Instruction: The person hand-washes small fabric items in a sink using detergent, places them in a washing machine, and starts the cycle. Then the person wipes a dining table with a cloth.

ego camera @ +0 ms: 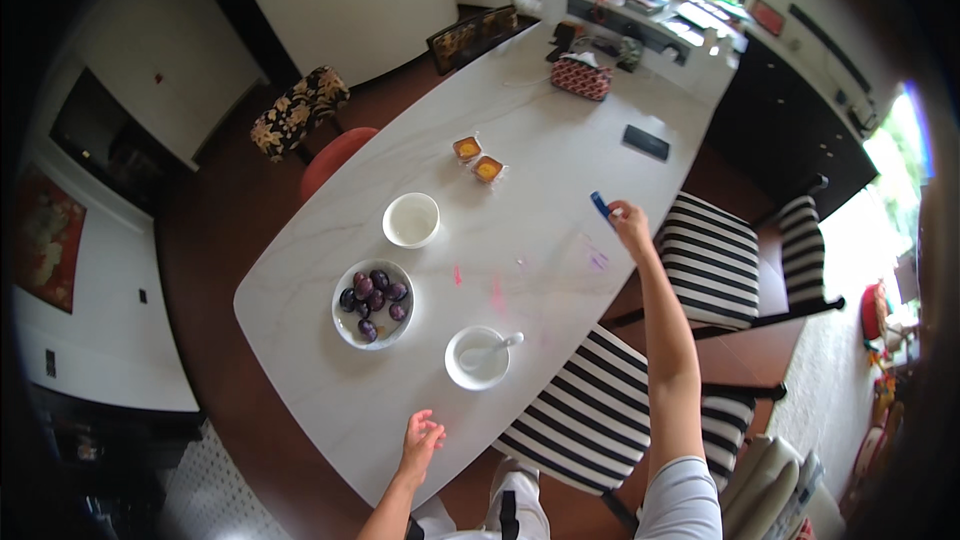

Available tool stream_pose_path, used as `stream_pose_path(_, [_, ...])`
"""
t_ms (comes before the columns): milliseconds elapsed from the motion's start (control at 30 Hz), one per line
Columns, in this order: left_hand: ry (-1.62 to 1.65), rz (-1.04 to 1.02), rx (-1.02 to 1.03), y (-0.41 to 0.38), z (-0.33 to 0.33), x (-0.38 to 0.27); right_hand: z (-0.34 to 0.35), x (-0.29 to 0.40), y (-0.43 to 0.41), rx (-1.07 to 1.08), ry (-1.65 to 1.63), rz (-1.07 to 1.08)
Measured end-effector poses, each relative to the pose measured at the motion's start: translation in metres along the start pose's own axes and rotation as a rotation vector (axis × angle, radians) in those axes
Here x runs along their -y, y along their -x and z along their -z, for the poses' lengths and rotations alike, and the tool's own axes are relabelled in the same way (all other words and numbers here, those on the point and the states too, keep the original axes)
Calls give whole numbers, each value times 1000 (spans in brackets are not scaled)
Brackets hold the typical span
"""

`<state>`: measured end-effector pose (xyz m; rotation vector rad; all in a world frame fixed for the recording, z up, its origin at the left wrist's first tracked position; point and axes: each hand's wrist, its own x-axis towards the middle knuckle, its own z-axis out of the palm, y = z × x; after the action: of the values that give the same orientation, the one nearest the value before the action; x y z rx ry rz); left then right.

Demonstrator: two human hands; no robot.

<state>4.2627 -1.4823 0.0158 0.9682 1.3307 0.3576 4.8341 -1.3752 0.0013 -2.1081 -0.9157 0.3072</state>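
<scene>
In my right hand [628, 225] is a small, flat blue object [601, 204], pinched above the right side of the white marbled table [315, 382]; its exact kind is unclear. My left hand [421, 441] holds nothing, fingers apart and slightly curled, over the near end of the tabletop. The nearest thing to it is a white bowl [459, 376] with a white spoon [512, 340] leaning on its rim. Farther left, several dark plums [379, 280] fill part of a larger bowl [341, 322]. Another white bowl [411, 221] stands beyond it.
Two wrapped tarts [488, 169] lie mid-table, with pink marks [496, 292] and purple marks [597, 260] nearer me. A dark phone [646, 142] and a patterned tissue holder [582, 77] sit farther back. Striped chairs [709, 262] line the right edge; a red chair [337, 157] stands left.
</scene>
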Motion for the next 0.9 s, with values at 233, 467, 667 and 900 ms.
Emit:
stream_pose_path(233, [384, 74, -54, -39, -68, -46, -49, -64, -147, 51, -375, 34])
stream_pose_path(467, [450, 95, -6, -61, -84, -57, -68, -96, -147, -405, 459, 161])
stream_pose_path(667, [420, 67, 37, -80, -82, -46, -142, 7, -92, 115, -154, 166])
stream_pose_path(900, [315, -53, -110, -69, -48, -42, -262, 209, 37, 710, -401, -279])
